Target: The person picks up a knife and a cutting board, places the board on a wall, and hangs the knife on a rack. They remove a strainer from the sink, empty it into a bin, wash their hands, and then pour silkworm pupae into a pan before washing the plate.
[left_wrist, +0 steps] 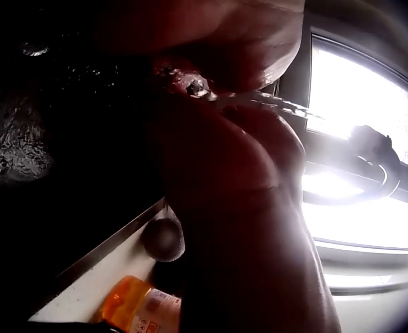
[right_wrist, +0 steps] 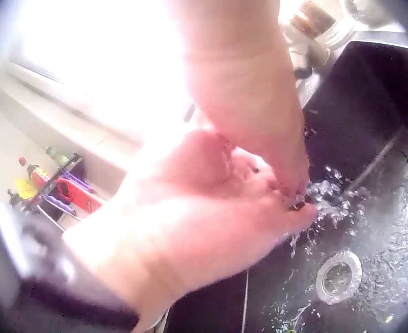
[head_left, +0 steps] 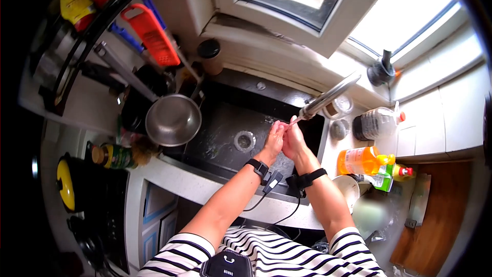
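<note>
Glossy metal faucet [head_left: 332, 95], matt sink [head_left: 212, 129], smooth metal pan [head_left: 173, 120], wooden board [head_left: 442, 215].

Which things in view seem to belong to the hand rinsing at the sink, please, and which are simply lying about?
Seem part of the job:
- left hand
- right hand
- tap
- running water
- sink

Apparently just lying about:
- metal pan
- orange bottle
- yellow lid

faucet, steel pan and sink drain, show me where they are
Faucet [head_left: 330, 96]: head view, on its spout.
Steel pan [head_left: 173, 120]: head view, on its inside base.
Sink drain [head_left: 245, 141]: head view, on its centre.
</note>
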